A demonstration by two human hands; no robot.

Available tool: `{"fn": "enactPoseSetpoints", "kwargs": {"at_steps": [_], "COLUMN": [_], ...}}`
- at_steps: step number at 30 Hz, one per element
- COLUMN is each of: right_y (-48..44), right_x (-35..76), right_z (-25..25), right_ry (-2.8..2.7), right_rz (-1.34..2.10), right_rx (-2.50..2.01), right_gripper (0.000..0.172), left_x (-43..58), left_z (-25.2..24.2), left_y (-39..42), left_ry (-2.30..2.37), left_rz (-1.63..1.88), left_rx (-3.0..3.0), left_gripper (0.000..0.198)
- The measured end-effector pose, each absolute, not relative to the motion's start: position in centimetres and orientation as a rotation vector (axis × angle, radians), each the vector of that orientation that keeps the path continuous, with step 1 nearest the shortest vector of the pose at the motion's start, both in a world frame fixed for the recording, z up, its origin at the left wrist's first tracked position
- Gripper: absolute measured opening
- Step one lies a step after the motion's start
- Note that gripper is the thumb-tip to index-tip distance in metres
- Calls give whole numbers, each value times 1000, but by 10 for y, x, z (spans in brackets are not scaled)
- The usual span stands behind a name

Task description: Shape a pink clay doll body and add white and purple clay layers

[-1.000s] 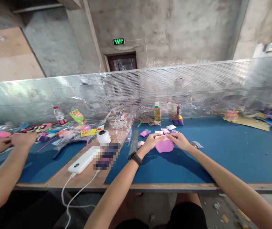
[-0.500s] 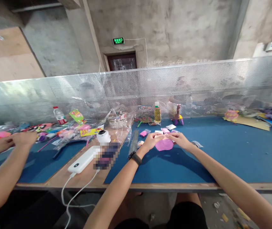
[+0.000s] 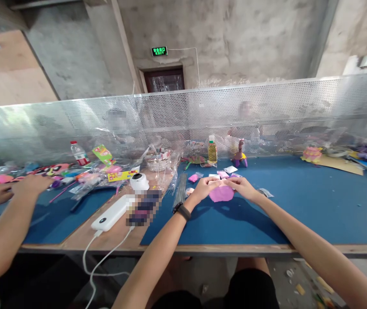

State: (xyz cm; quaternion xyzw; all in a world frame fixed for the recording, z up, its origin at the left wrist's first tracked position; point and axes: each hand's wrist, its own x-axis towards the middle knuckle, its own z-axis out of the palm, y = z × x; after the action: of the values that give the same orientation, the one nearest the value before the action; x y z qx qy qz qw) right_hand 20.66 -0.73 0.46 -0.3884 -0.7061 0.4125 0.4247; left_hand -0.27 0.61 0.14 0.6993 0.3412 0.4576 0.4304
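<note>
One thin pink sheet, already flattened

The left hand and right hand are pinching its upper edge, close together, over the blue-covered wooden table. It is looking part-worked; how much is left, I cannot tell. Small pink and white packets are lying just beyond; a brown, yellow and purple animal figure is standing farther back, looking finished. Behind, a perforated metal partition is fronting a grey concrete wall.

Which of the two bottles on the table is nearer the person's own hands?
The yellow bottle, just beyond the left hand and right hand holding the pink piece; the red-capped bottle is farther off, well to the left.
</note>
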Motion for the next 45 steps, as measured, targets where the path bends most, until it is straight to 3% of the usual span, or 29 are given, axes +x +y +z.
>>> {"fn": "enactPoseSetpoints", "kwargs": {"at_steps": [9,14,18,22,30,34,37,41,45], "right_y": [-1,-4,-1,3,-5,-5,-3,-6,-15], "right_x": [208,209,210,211,209,208,209,205,200], "right_z": [-3,0,-2,-5,5,1,-6,-8,2], "right_ry": [-1811,-1905,-1854,-1794,-1742,-1737,-1692,-1859,-2093], "right_rz": [779,766,832,1021,904,727,488,355,291], "right_rx": [-972,-923,-939,-949,-954,-977,-1074,-1022,-821], "right_gripper": [58,51,54,57,52,45,36,35,31], "left_x": [-2,-3,-4,-4,-1,-4,-6,-1,4], "left_z": [0,-3,-8,-9,-9,-12,-9,-3,-3], "left_y": [6,7,7,9,14,16,11,1,0], "left_ry": [819,815,808,882,866,1087,1171,753,724], "left_rz": [1135,1085,948,1043,1119,1285,1173,833,970], "left_rx": [1795,1808,1729,1623,1514,1402,1397,1427,1353], "left_gripper": [44,41,50,51,60,71,58,47,46]}}
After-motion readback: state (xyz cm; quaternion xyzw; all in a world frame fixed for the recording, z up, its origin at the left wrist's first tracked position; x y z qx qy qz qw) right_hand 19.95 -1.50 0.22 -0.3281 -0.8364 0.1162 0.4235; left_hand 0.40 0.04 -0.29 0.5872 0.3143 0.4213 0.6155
